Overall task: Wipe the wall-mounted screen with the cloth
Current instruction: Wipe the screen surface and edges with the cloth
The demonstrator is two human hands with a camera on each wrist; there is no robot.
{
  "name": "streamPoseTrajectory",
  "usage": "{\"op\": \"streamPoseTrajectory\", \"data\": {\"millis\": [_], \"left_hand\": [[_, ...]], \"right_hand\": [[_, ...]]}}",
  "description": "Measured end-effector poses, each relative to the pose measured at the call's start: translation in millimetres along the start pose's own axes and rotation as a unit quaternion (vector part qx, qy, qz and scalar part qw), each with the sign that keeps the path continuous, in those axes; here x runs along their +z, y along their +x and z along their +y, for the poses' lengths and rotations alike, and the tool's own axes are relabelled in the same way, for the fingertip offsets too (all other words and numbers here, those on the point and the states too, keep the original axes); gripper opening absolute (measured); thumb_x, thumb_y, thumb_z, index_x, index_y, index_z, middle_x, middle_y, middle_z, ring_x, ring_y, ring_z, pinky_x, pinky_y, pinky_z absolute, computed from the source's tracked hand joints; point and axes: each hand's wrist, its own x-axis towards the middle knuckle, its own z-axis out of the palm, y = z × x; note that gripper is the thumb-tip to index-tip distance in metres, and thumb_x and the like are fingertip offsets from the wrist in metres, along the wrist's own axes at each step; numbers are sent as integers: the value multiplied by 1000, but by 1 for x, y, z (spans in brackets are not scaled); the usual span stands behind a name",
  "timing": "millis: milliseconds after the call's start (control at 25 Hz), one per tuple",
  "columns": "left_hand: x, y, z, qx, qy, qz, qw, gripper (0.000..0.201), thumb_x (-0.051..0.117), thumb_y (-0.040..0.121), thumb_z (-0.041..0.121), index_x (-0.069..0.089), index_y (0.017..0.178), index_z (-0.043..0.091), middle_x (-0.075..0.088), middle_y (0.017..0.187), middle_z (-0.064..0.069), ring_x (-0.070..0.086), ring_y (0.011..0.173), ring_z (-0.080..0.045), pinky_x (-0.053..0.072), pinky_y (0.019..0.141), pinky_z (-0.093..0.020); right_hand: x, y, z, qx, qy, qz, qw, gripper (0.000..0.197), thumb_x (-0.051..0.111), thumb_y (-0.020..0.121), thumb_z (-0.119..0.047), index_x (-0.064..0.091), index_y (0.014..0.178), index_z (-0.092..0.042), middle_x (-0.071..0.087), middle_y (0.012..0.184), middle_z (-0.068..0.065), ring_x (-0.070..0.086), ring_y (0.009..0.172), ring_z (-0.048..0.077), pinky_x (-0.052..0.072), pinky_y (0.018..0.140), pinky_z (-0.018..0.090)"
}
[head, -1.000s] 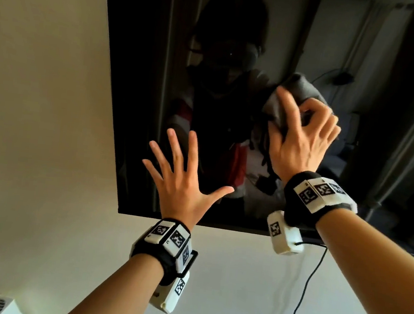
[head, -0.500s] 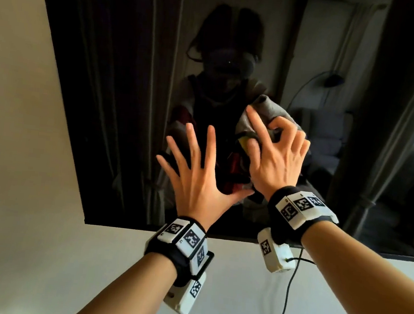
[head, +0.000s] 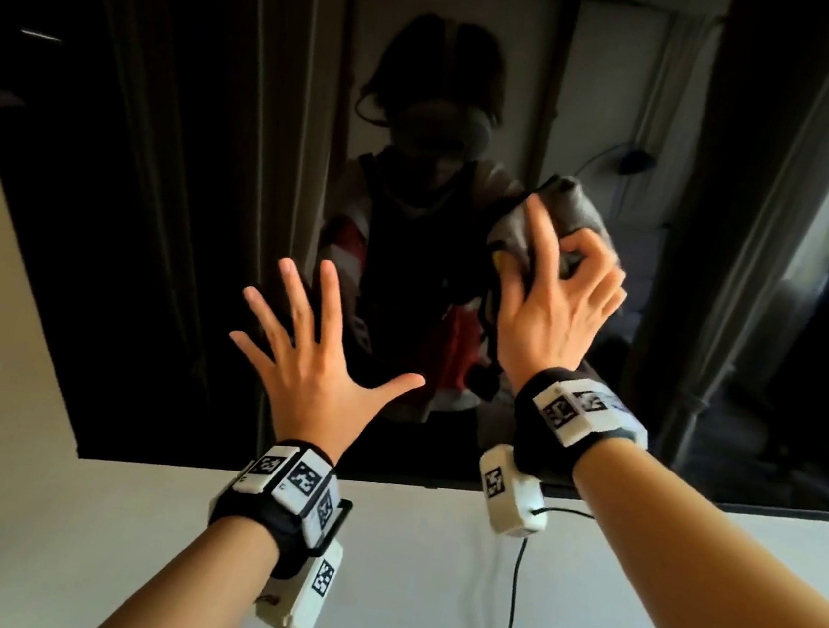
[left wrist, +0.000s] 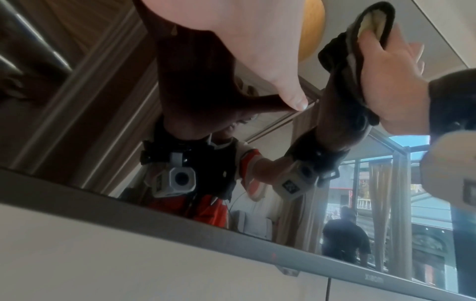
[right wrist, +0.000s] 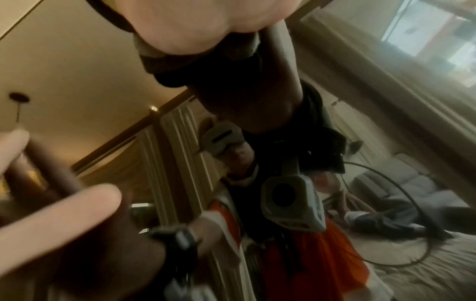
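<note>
The wall-mounted screen (head: 153, 232) is a large dark glass panel that mirrors the room and a person. My right hand (head: 558, 304) holds a grey cloth (head: 569, 205) against the glass, index finger stretched over it and the other fingers curled into its folds. My left hand (head: 315, 354) lies flat on the screen lower and to the left, all fingers spread. The left wrist view shows the left hand (left wrist: 257, 40), the right hand (left wrist: 391, 81) gripping the cloth (left wrist: 373, 18), and the screen's grey bottom bezel (left wrist: 180, 220). The right wrist view is blurred, with the right hand (right wrist: 206, 20) at the top.
White wall (head: 421, 598) runs below and left of the screen. A black cable (head: 513, 609) hangs down the wall under my right wrist. The screen's lower left corner (head: 79, 453) is near my left forearm.
My right hand has slid the cloth to the right and a little up across the glass. The left hand stays spread on the screen after shifting right earlier.
</note>
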Motion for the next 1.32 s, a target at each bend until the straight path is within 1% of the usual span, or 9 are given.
{"op": "streamPoseTrajectory", "data": {"millis": [160,320,360,560,760,960,1120,1240,1320], "left_hand": [[-1,0,3,-4,14,-6,1000,138,50,55,95,1,159,18,-3,165,-19,-1,146,-55,17,104,-80],[-4,1,2,-6,0,-14,1000,136,54,56,91,1,159,19,-6,165,-18,-4,146,-55,13,105,-80],[-8,1,6,-9,-22,-16,1000,135,59,57,88,1,159,20,-6,165,-17,-5,146,-54,11,107,-79],[-2,-6,63,100,-38,-20,994,134,62,59,85,-5,158,26,-6,165,-12,-5,147,-51,4,109,-77],[17,-9,89,70,-18,-31,997,136,63,57,86,-7,158,27,-8,165,-11,-12,145,-52,2,104,-80],[22,-10,85,75,4,-10,997,132,60,56,88,12,159,21,-3,165,-11,-3,146,-54,6,103,-81],[26,-10,85,73,20,-6,997,134,59,56,91,9,159,21,-1,166,-13,-3,146,-54,9,101,-83],[25,-11,84,75,36,-9,997,131,50,58,92,9,159,19,-3,166,-12,-4,146,-53,10,102,-82],[24,-11,85,76,41,-10,996,131,46,58,92,5,159,20,-7,166,-11,-5,146,-54,9,103,-82]], "right_hand": [[-2,-32,8,-227,-18,-94,969,50,49,88,-49,40,137,-40,35,112,2,37,93,25,33,81,42],[-7,9,27,80,14,9,997,45,48,92,-48,42,137,-41,37,113,0,38,102,23,32,91,39],[-8,4,26,91,8,12,996,46,47,93,-48,41,137,-41,36,115,0,38,104,24,31,93,39],[-16,-21,39,-127,-34,-91,987,50,47,90,-50,37,138,-41,33,113,0,35,98,24,30,87,38],[-31,14,77,123,-7,14,992,47,45,93,-47,38,139,-39,40,113,5,37,99,23,25,93,31],[-32,-1,94,-115,-35,-74,990,49,50,87,-48,40,135,-39,35,110,1,36,96,24,33,85,39],[-41,38,119,152,21,38,987,47,52,92,-44,42,137,-40,38,111,1,35,98,18,26,93,31],[-38,0,117,-77,-5,-56,995,51,56,86,-43,42,135,-39,35,111,1,37,98,25,31,86,40],[-42,12,137,-120,-16,-68,990,51,54,85,-46,42,134,-40,35,110,-1,37,96,24,32,84,39]]}}
